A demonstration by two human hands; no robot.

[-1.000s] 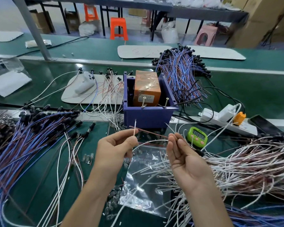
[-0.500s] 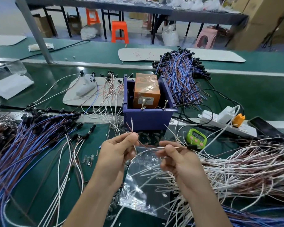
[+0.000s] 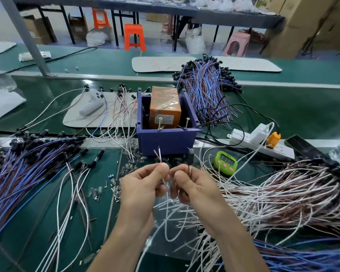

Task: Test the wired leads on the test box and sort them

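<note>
- Our left hand pinches the lead between thumb and forefinger, just below its two stripped ends. These stick up side by side, one white and one brown.
- Our right hand pinches the same lead under its black socket. Our fingers hide most of the run between the hands.
- The lead is held in the air just in front of the test box. It sits below the two screws on the front rim and touches neither.
- We judge the lead very light and limp, so the tips will droop unless we grip close to them, on the insulation.
- The bare strands look thin and easy to bend or fray, so a gentle pinch should do.
- The white pile on the right and the blue pile on the left look likely to snag.
</note>
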